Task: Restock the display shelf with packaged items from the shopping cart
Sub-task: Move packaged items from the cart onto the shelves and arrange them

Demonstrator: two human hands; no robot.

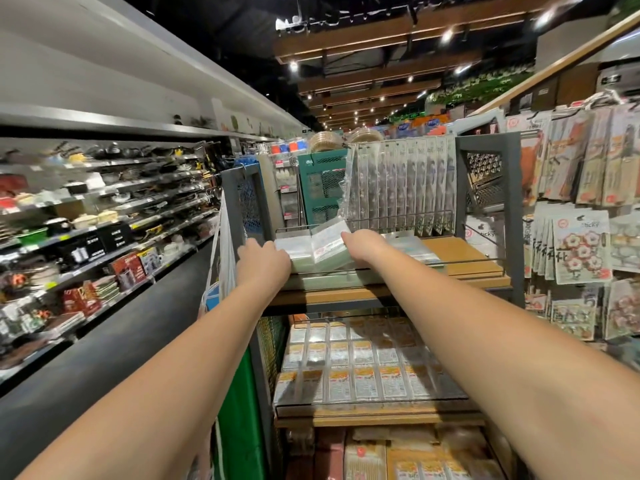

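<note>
A grey-framed display shelf (pixel 488 188) with wooden tiers stands straight ahead. On its top tier lie clear-wrapped, pale green packaged items (pixel 320 251) behind a low wire rail. My left hand (pixel 265 259) grips the left end of these packs, fingers curled over the far side. My right hand (pixel 363 245) holds their right end, with its fingertips hidden behind the packs. Both arms are stretched forward. Bare wood (pixel 460 254) shows to the right of the packs. No shopping cart can be made out.
Long clear packets (pixel 401 181) hang in a row at the back of the top tier. The tier below holds orange-labelled packs (pixel 363 368). A white bag (pixel 225 251) and green panel (pixel 237 410) hang at the shelf's left. Cookware shelves (pixel 104 209) line the aisle; sticker packs (pixel 581 251) hang right.
</note>
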